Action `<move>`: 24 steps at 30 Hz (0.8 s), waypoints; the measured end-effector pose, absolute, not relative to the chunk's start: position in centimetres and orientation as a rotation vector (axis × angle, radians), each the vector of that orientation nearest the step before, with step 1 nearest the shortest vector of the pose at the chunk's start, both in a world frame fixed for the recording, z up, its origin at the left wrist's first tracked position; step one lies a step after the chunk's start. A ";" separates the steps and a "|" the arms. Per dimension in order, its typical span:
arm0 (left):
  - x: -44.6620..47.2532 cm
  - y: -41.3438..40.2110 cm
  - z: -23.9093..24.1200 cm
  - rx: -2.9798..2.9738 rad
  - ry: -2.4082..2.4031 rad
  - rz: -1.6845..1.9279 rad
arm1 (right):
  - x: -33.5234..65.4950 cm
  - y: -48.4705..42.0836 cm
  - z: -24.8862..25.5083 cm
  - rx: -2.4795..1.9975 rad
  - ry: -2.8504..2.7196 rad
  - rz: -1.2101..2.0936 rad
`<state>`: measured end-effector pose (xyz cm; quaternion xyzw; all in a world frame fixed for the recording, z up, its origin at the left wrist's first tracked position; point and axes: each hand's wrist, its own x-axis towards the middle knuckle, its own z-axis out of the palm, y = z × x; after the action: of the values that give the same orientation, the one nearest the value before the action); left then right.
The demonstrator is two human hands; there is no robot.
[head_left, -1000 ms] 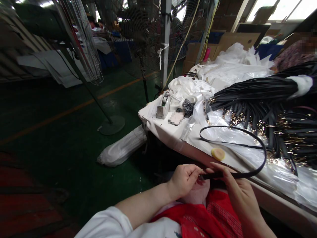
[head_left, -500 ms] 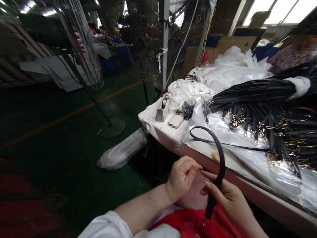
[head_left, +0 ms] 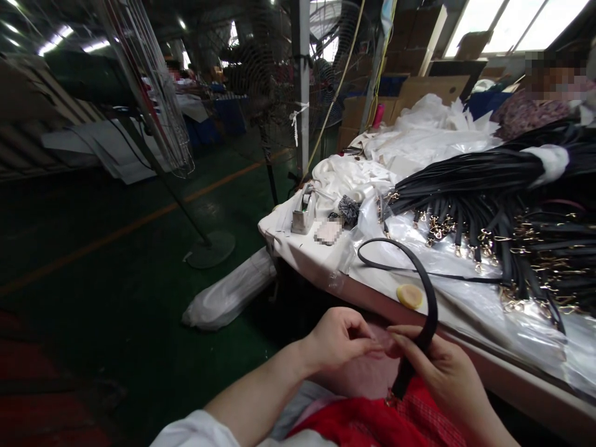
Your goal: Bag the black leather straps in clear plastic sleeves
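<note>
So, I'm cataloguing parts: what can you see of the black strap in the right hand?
The black strap is flat and looks leather-like. The right hand holds it near one end, which hangs down with a gold-toned metal fitting, its shape blurred. Above the hand it arches, loops over the table, then runs toward the heaped straps; its far end cannot be made out.
</note>
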<state>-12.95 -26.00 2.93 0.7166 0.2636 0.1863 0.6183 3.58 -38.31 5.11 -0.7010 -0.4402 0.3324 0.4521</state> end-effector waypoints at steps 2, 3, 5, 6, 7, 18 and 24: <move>-12.8 -26.0 3.1 1.620 0.581 0.423 | 4.0 -38.5 6.0 -1.725 -0.979 0.735; -12.8 -26.0 3.2 1.622 0.569 0.425 | 4.2 -38.6 6.6 -1.717 -0.911 0.684; -12.6 -26.1 3.2 1.639 0.550 0.413 | 4.2 -38.7 8.0 -1.680 -0.801 0.567; -12.5 -26.1 3.2 1.657 0.542 0.398 | 4.1 -38.7 8.8 -1.653 -0.768 0.502; -12.5 -26.1 3.1 1.682 0.529 0.376 | 4.0 -38.7 9.4 -1.627 -0.745 0.441; -12.3 -26.7 2.8 1.867 0.371 0.201 | 2.4 -37.2 10.4 -1.500 -0.654 0.291; -12.5 -26.7 2.7 1.844 0.366 0.255 | 2.7 -37.0 9.2 -1.545 -0.669 0.367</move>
<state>-12.49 -26.73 2.74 0.7898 0.1567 0.1091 0.5829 2.74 -37.02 9.16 -0.6804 -0.2946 0.1614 0.6513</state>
